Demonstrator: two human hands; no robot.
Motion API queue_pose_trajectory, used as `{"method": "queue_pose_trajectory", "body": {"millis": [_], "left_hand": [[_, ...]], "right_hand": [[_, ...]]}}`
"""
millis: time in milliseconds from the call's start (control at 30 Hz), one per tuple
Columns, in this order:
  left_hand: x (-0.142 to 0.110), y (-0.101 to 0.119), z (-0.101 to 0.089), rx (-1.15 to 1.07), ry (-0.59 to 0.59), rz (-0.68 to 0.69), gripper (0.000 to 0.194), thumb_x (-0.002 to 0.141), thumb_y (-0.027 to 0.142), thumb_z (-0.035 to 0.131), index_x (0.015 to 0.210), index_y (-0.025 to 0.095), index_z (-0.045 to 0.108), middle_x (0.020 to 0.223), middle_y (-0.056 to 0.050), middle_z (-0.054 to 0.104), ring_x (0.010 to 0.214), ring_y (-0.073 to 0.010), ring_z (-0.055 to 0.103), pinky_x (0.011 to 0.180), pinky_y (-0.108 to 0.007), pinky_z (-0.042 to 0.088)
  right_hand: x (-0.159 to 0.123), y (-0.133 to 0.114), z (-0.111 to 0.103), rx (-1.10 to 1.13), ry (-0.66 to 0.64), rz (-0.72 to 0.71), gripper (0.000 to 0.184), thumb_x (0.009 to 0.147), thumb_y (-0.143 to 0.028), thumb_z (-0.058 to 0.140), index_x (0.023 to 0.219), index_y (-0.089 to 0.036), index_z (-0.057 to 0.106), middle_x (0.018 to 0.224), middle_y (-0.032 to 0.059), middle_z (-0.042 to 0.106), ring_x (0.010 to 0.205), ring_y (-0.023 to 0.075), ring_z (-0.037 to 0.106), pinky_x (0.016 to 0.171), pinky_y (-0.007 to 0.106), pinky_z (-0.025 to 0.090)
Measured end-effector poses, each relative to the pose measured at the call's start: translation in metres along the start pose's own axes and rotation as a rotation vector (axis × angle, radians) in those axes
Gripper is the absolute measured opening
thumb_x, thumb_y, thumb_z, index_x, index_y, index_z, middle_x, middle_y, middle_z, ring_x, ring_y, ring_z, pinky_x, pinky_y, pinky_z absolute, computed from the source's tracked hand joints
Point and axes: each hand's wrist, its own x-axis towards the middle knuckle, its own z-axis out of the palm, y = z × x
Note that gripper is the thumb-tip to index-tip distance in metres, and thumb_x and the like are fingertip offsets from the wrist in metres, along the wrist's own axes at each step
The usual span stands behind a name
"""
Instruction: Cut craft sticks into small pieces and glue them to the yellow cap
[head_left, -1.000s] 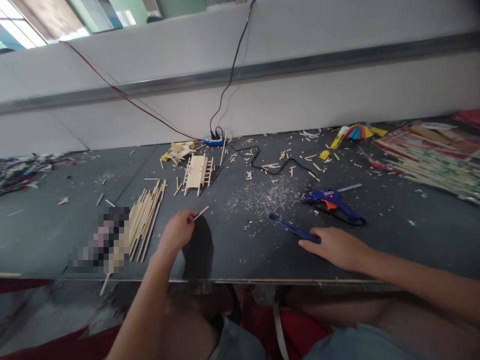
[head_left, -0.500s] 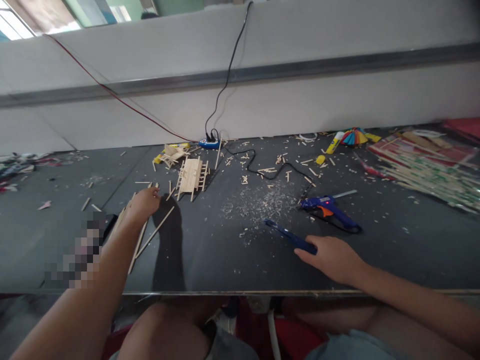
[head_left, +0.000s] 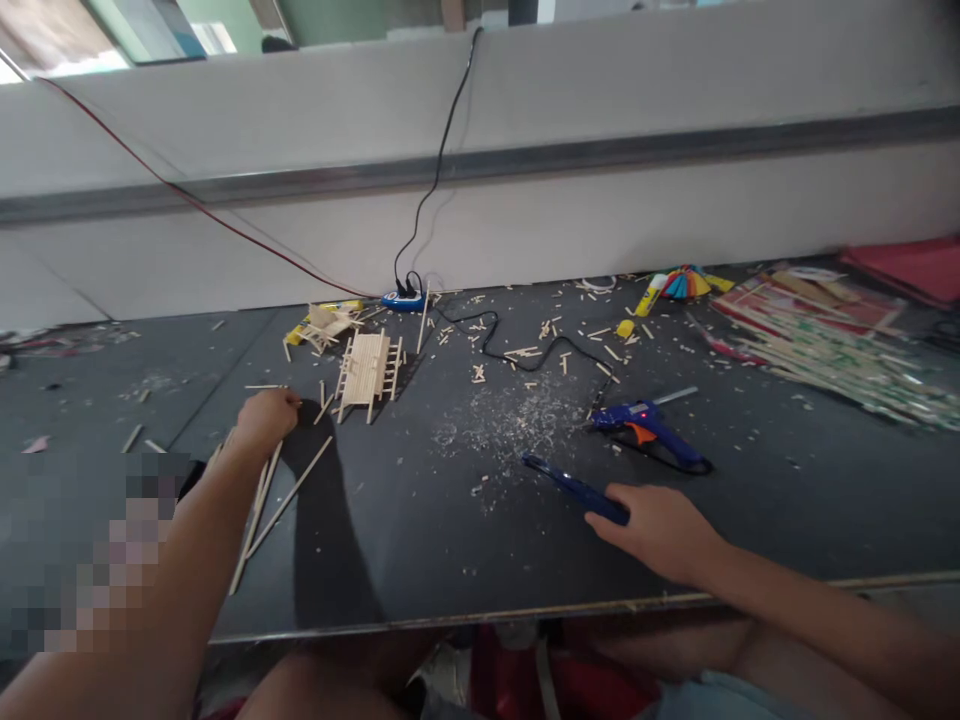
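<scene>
My left hand point(head_left: 268, 420) is closed at the far ends of a bundle of thin wooden sticks point(head_left: 259, 510) lying on the dark tabletop. The forearm covers much of the bundle, and whatever the fingers pinch is too small to make out. One loose stick point(head_left: 291, 495) lies at a slant just right of the bundle. My right hand point(head_left: 660, 525) is wrapped round a long dark blue hand tool point(head_left: 574, 485), its tip pointing to the far left. Beyond the left hand stands a small model made of sticks point(head_left: 366, 370).
A blue glue gun point(head_left: 651, 425) with an orange trigger lies beyond my right hand. Its black cord point(head_left: 559, 345) crosses scattered stick offcuts. A blue power socket point(head_left: 403, 299) sits by the wall. More sticks point(head_left: 840, 355) are piled at right. Whitish crumbs point(head_left: 517, 425) cover the middle.
My left hand has gone from holding a short stick near the middle to the far ends of the bundle at left. My right hand keeps the blue tool. The view has shifted somewhat.
</scene>
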Motion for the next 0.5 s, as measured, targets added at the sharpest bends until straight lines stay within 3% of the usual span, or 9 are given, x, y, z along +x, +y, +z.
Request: {"method": "queue_pose_trajectory", "body": {"millis": [233,400,500], "left_hand": [[-0.009,0.012,0.004,0.044,-0.011,-0.037,0.025,0.086,0.032,0.050,0.086,0.010,0.061,0.088,-0.007,0.064,0.081,-0.0169,0.058,0.074,-0.033,0.045],[-0.022,0.025,-0.009,-0.025,0.138,-0.114,0.027,0.080,0.027,0.045,0.085,0.008,0.063,0.080,-0.011,0.066,0.073,-0.0206,0.056,0.059,-0.024,0.034],[-0.028,0.046,-0.025,-0.104,0.245,-0.053,0.031,0.082,0.026,0.040,0.095,0.010,0.063,0.087,-0.009,0.066,0.075,-0.0189,0.054,0.059,-0.022,0.032]], "right_hand": [[0.000,0.000,0.001,-0.010,0.026,-0.015,0.048,0.085,-0.059,0.035,0.075,-0.020,0.060,0.073,0.0069,0.068,0.071,0.0263,0.063,0.057,0.030,0.030],[0.000,-0.002,-0.002,-0.003,0.022,-0.013,0.046,0.085,-0.058,0.035,0.076,-0.020,0.060,0.073,0.0068,0.068,0.071,0.0253,0.063,0.057,0.030,0.030],[0.000,-0.003,-0.003,-0.007,0.029,-0.006,0.046,0.085,-0.058,0.037,0.077,-0.020,0.061,0.075,0.0076,0.068,0.072,0.0255,0.064,0.058,0.030,0.030]]}}
